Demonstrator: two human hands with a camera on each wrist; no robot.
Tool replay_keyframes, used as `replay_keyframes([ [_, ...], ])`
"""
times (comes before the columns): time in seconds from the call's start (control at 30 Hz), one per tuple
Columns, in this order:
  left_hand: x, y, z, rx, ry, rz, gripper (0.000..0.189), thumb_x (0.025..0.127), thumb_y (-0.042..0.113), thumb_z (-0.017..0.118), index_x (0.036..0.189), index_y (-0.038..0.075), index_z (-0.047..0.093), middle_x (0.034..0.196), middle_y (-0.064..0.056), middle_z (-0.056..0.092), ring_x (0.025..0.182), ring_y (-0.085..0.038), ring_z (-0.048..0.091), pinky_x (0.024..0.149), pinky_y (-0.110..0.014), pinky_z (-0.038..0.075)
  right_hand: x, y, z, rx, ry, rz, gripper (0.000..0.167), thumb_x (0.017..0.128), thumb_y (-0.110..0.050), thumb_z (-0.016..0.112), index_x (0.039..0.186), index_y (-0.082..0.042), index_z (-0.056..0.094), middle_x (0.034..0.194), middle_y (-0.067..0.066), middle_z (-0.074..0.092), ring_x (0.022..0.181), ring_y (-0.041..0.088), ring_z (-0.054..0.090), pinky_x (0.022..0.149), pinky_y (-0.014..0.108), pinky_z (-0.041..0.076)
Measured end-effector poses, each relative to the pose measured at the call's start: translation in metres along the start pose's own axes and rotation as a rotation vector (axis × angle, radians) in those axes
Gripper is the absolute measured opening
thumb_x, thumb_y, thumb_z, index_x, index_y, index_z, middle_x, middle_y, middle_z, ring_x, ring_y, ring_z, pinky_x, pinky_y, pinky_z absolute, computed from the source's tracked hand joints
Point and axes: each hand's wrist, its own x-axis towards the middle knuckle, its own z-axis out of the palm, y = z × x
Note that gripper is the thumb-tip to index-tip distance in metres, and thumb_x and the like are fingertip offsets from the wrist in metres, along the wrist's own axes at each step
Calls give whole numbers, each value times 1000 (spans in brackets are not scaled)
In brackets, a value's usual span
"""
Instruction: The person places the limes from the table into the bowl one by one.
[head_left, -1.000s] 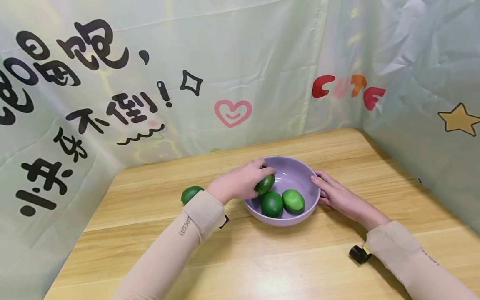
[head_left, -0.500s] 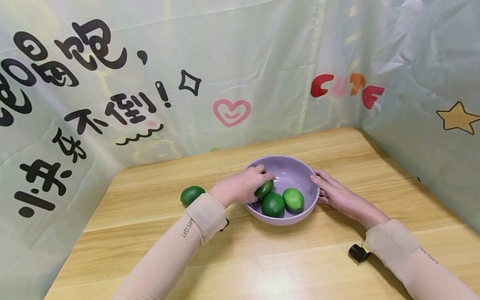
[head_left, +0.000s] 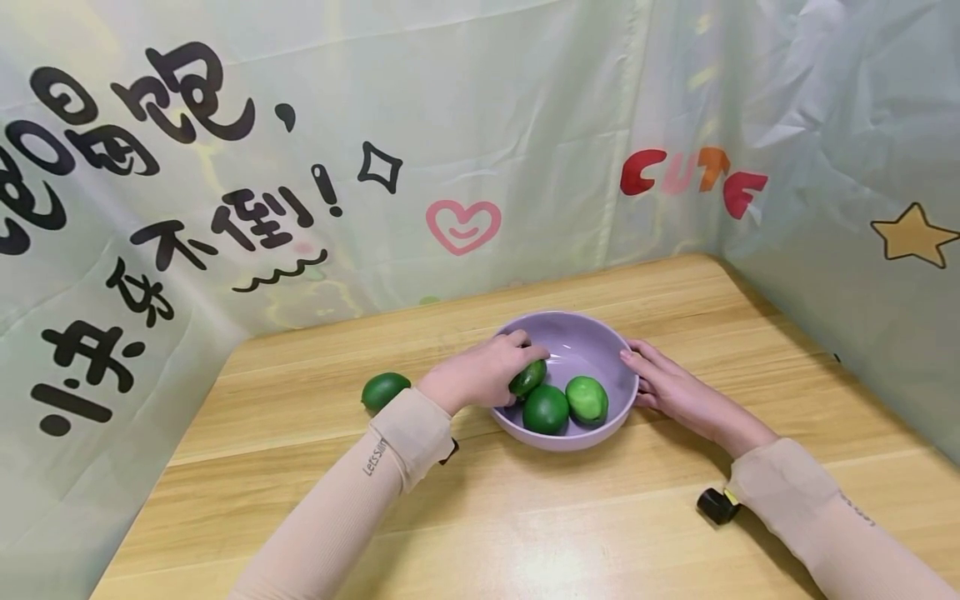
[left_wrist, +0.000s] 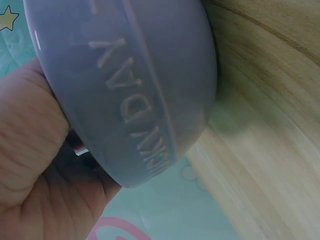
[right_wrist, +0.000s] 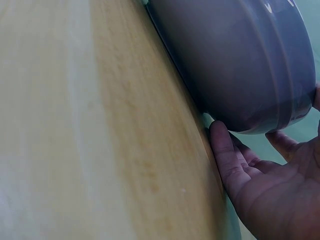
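In the head view a purple bowl point(head_left: 592, 340) stands on the wooden table with two limes, one dark green point(head_left: 545, 409) and one lighter green point(head_left: 587, 400), lying in it. My left hand point(head_left: 480, 371) reaches over its left rim and grips another dark green lime point(head_left: 529, 379) inside, beside the dark one. At the right side my right hand point(head_left: 678, 392) holds the bowl, thumb at the rim and fingers against the outer wall. In the left wrist view the bowl's wall point(left_wrist: 135, 100) with raised letters hides the lime. The right wrist view shows fingertips point(right_wrist: 219, 131) low against the bowl.
One more dark green lime point(head_left: 385, 390) lies on the table point(head_left: 300, 450) left of the bowl, close to my left wrist. Printed fabric curtains point(head_left: 540, 167) rise behind the table and along its sides. A small black camera point(head_left: 717, 506) sticks out from my right cuff.
My left hand has lowered the lime slightly farther into the bowl, then kept almost still. My right hand stays at the bowl's right side throughout.
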Motion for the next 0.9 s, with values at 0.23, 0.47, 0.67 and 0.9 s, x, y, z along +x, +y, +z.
replay_keyframes([
  [0.23, 0, -2, 3, -20, 3, -19, 73, 93, 11, 84, 158, 16, 52, 142, -13, 54, 123, -24, 60, 109, -37, 55, 0, 1, 0, -4, 4, 5, 70, 118, -42, 34, 168, 1, 11, 166, 38, 29, 142, 30, 55, 101, 20, 56],
  [0.47, 1, -2, 4, -38, 1, -29, 76, 93, 13, 85, 160, 16, 50, 146, -13, 52, 127, -24, 59, 111, -38, 55, 1, 2, -1, -2, 2, -7, 70, 118, -41, 33, 168, 3, 11, 165, 40, 29, 141, 30, 56, 101, 21, 56],
  [0.67, 1, -3, 5, -30, 10, -22, 77, 92, 15, 86, 160, 16, 49, 145, -13, 53, 125, -24, 60, 111, -37, 55, 0, 1, -2, -13, 7, 5, 70, 118, -42, 33, 168, 2, 11, 165, 39, 29, 140, 30, 57, 101, 20, 56],
  [0.9, 1, -3, 6, -27, 21, -18, 77, 92, 15, 86, 160, 15, 50, 144, -13, 54, 124, -25, 61, 110, -37, 55, 1, 2, -1, -6, 1, -4, 70, 118, -42, 33, 167, 3, 12, 165, 39, 29, 143, 32, 54, 101, 21, 56],
])
